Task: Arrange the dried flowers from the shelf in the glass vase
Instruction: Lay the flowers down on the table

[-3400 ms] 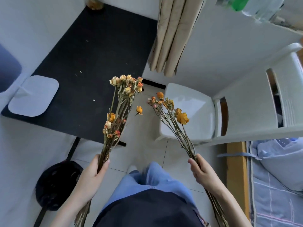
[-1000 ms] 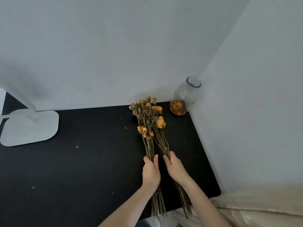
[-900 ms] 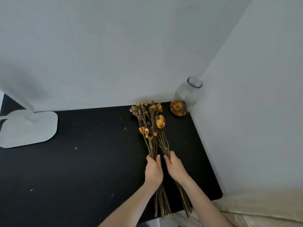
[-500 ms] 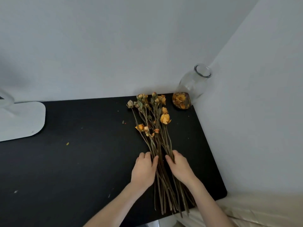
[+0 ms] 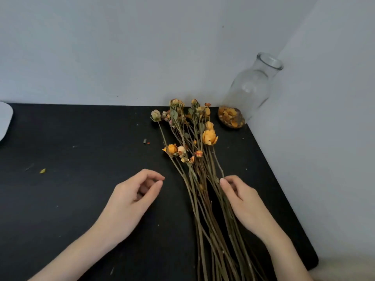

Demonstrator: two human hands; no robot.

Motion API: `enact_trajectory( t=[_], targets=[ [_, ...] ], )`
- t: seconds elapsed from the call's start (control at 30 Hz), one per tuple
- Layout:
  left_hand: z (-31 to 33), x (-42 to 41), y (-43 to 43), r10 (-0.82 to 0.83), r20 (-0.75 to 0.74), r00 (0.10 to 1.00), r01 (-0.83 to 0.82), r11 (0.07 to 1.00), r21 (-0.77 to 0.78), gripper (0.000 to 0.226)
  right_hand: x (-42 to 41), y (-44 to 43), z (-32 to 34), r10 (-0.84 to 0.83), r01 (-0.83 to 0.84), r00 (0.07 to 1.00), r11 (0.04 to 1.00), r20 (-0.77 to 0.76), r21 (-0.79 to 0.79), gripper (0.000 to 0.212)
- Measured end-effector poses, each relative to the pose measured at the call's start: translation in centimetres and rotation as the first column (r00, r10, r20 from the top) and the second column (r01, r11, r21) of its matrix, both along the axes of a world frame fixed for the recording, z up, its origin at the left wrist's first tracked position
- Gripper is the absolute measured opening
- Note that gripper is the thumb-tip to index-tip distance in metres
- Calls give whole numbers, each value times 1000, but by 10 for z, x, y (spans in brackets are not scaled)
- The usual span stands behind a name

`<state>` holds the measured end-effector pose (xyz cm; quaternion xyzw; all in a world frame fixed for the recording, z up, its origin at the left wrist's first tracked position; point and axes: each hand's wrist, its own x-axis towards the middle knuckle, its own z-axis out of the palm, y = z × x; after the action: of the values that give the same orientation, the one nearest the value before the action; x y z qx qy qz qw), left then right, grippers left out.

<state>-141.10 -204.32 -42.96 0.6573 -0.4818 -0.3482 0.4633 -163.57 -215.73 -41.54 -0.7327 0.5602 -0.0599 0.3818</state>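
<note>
The glass vase stands upright in the far right corner of the black table, against both walls. Its mouth is open, and a shallow layer of loose orange and yellow dried petals covers its bottom; no stems are in it. The dried flowers lie flat on the table just left of the vase. Their heads point to the far edge and nearly reach the wall, and their long stems fan slightly as they run back over the near edge. The nearest blooms lie just beside the vase's base. The left hand hovers just left of the stems, apart from them, with fingers loosely curled toward the thumb and nothing between them. The right hand lies against the right side of the stems, thumb stretched along them. Its fingers are mostly hidden, so I cannot tell whether it pinches a stem or only rests there. A few dried crumbs lie scattered on the table, and a white rounded base shows at the left edge.
</note>
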Motion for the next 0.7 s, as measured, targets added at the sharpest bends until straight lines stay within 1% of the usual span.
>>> enact_trajectory(
  t=[0.07,0.13,0.2,0.33,0.37,0.43,0.5,0.6,0.67,0.7],
  targets=[
    [2,4,-5,-51,-10,999,51,996,-76,23,0,-3,-1,8,-8,1000,999,-9,-37,36],
    [4,4,-14,-93,5,996,93,984,-153,28,-3,-4,0,19,-20,1000,996,-18,-83,36],
    [7,2,-27,-114,29,993,117,969,-216,25,-7,-5,1,23,-28,999,991,-37,-131,36],
    [12,-9,-68,-95,69,993,112,950,-292,9,-13,-14,8,3,-13,999,975,-43,-222,40],
    [14,-12,-82,-83,65,994,99,950,-295,12,-13,-21,12,-12,5,1000,970,-25,-245,42],
    [21,-20,-113,-55,49,997,67,958,-278,30,-11,-41,22,-64,69,998,953,24,-294,46],
    [30,-30,-147,-53,69,996,70,963,-262,52,-7,-66,36,-122,134,991,929,55,-345,53],
    [38,-44,-196,-117,207,971,160,965,-208,79,-2,-110,60,-208,229,973,903,95,-362,80],
    [39,-52,-225,-158,236,959,201,964,-174,90,2,-139,76,-259,307,949,888,177,-343,93],
    [38,-55,-239,-169,222,960,209,963,-172,91,4,-153,83,-275,342,933,879,231,-334,95]
  ],
)
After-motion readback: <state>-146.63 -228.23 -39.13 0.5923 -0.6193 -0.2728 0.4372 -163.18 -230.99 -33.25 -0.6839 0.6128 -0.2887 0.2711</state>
